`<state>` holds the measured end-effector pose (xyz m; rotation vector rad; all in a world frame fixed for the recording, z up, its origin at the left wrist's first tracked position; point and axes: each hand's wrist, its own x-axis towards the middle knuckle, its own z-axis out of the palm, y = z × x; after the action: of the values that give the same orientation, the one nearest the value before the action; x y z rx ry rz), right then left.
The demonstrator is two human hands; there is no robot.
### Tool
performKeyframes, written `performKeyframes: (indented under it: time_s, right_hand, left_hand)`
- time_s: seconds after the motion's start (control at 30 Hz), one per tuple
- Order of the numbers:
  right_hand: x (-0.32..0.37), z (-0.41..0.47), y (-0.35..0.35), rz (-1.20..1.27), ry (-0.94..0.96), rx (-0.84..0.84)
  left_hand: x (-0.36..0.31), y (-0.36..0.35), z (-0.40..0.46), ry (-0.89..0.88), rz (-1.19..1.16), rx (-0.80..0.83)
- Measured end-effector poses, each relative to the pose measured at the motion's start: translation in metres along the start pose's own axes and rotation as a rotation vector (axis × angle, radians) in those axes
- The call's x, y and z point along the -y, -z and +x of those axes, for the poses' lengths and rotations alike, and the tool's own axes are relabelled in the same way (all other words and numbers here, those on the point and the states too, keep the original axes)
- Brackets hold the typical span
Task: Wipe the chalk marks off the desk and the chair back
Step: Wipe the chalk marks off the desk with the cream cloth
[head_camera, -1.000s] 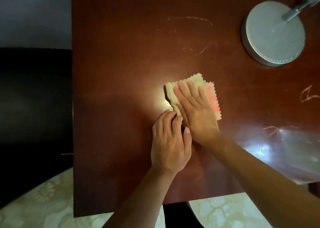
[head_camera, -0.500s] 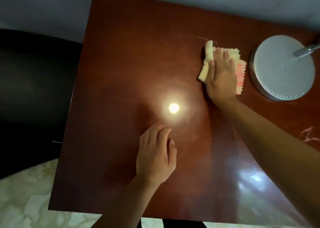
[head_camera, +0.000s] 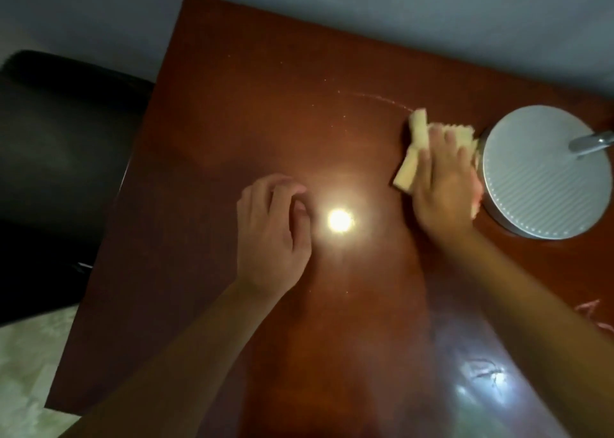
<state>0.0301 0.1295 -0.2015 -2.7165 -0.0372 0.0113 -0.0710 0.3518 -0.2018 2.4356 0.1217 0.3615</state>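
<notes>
A folded yellow cloth (head_camera: 410,158) lies on the dark red wooden desk (head_camera: 232,121), right beside the lamp base. My right hand (head_camera: 442,185) presses flat on the cloth with straight fingers. My left hand (head_camera: 272,235) rests on the desk near the middle, fingers loosely curled, holding nothing. A faint curved chalk line (head_camera: 382,100) runs just behind the cloth. Pink chalk marks (head_camera: 591,314) show at the right edge, and more scribbles (head_camera: 485,368) lie near the front right. The black chair (head_camera: 59,158) stands left of the desk.
A round grey lamp base (head_camera: 538,178) with a metal stem (head_camera: 591,143) stands at the desk's back right. A bright glare spot (head_camera: 339,220) sits mid-desk. Grey wall (head_camera: 365,12) runs behind, and pale patterned floor (head_camera: 26,354) shows at the lower left.
My right hand slid the cloth from the desk's middle to the back right, up beside the lamp base. My left hand stayed near the middle, apart from the right hand.
</notes>
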Motion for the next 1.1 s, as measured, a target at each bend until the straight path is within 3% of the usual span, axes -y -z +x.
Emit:
performKeyframes:
  time_s: [0.2,0.33,0.47,0.53,0.67,0.77,0.97,1.1]
  right_hand:
    - [0.029,0.095,-0.023,0.004,0.094,0.044]
    - [0.07,0.048,-0.04,0.033,0.361,0.185]
    - [0.053,-0.011,-0.029,0.022,0.617,0.295]
    - [0.037,-0.001,-0.021,0.02,0.591,0.281]
    - [0.021,0.054,-0.015,0.0,0.33,0.189]
    - [0.034,0.095,-0.024,0.041,0.224,0.124]
    - [0.096,0.131,-0.058,0.037,0.341,0.149]
    - [0.107,0.075,-0.059,0.069,0.537,0.26]
  left_hand:
    - [-0.009,-0.014,0.03,-0.022,-0.006,0.011]
    - [-0.01,-0.011,0.066,-0.025,0.023,0.04]
    - [0.01,-0.001,0.084,0.001,0.076,0.06]
    - [0.026,0.003,0.088,0.036,0.092,0.07]
    - [0.043,0.003,0.086,0.211,-0.042,0.034]
    - [0.047,-0.003,0.082,0.201,-0.08,-0.009]
    - [0.046,-0.001,0.083,0.24,-0.19,-0.096]
    - [0.044,0.0,0.083,0.259,-0.184,-0.109]
